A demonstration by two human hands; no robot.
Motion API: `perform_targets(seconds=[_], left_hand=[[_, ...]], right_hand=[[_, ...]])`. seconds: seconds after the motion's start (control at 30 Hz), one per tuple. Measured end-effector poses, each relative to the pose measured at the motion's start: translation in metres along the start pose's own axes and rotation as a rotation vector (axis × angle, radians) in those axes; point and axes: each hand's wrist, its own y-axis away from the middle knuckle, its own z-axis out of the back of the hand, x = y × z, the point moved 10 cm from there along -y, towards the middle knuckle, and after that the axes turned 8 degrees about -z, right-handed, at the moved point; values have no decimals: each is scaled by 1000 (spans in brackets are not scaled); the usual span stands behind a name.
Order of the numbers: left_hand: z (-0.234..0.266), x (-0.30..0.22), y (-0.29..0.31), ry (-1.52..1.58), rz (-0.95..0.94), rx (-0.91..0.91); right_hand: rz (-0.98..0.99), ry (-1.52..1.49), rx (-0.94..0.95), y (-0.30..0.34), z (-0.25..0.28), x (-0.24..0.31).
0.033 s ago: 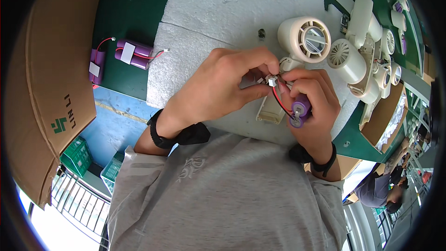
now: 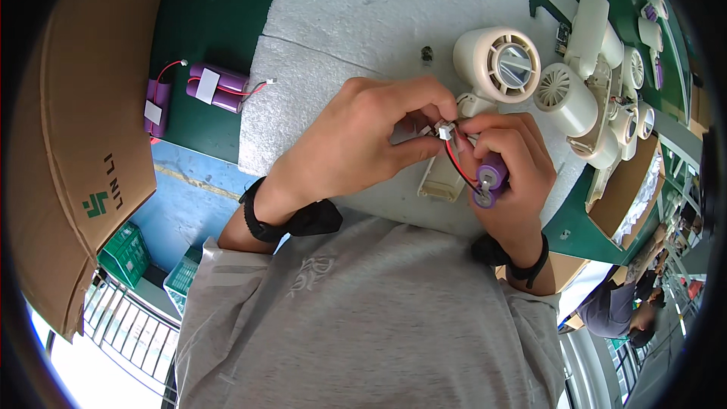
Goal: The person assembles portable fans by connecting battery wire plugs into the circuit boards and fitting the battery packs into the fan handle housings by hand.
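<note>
My right hand (image 2: pixel 519 163) is wrapped round a purple two-cell battery pack (image 2: pixel 492 173), its cell ends facing me. Red and black wires (image 2: pixel 456 160) run from the pack up to a small white connector (image 2: pixel 444 132). My left hand (image 2: pixel 371 132) pinches at this connector with thumb and forefinger, and my right fingertips meet it from the other side. What exactly lies between the fingertips is partly hidden. Just beyond the hands is the cream head of a handheld fan (image 2: pixel 496 64); its handle part (image 2: pixel 441 179) shows below them on the white foam sheet (image 2: pixel 326 53).
More cream fans (image 2: pixel 568 98) are heaped at the right, beside an open carton (image 2: pixel 606 208). Wired purple battery packs (image 2: pixel 219 87) lie on the green table (image 2: pixel 201 30) at left. A large cardboard box (image 2: pixel 98 106) stands far left. Another person (image 2: pixel 617 310) is at lower right.
</note>
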Motion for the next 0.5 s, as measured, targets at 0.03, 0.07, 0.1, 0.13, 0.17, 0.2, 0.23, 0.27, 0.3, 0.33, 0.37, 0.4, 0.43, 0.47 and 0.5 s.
perform_targets(seconds=[0.03,0.07,0.1,0.13,0.17,0.2,0.23,0.27,0.3,0.33,0.37,0.4,0.43,0.47,0.5], left_hand=[[0,-1,0,-11,-8,-4],[1,-1,1,-23,-16,-7],[1,-3,1,-35,-24,-10],[2,-3,1,-32,-22,-11],[2,-5,0,-49,-33,5],[1,-8,-1,-66,-43,21],[1,-10,-1,-83,-54,37],[1,-10,-1,-82,-52,37],[2,-13,-1,-112,-90,42],[2,-17,0,-142,-129,48],[1,-20,0,-173,-167,53],[0,-18,0,-172,-167,54],[5,-23,-1,-244,-244,-5],[9,-28,0,-319,-319,-66],[13,-35,3,-395,-395,-126]], right_hand=[[-33,-13,0,0,0,-3],[-66,-26,0,0,1,-5],[-100,-39,0,0,1,-7],[-102,-39,3,1,1,-6],[-102,-19,10,1,0,-5],[-102,1,17,1,-2,-3],[-102,21,25,1,-4,-1],[-104,20,26,1,-5,-1],[-90,49,23,1,-6,1],[-77,77,20,2,-7,3],[-63,106,16,2,-8,5],[-65,107,16,2,-9,4],[-61,111,6,3,-10,4],[-55,112,-3,3,-10,4],[-50,113,-13,3,-10,5]])
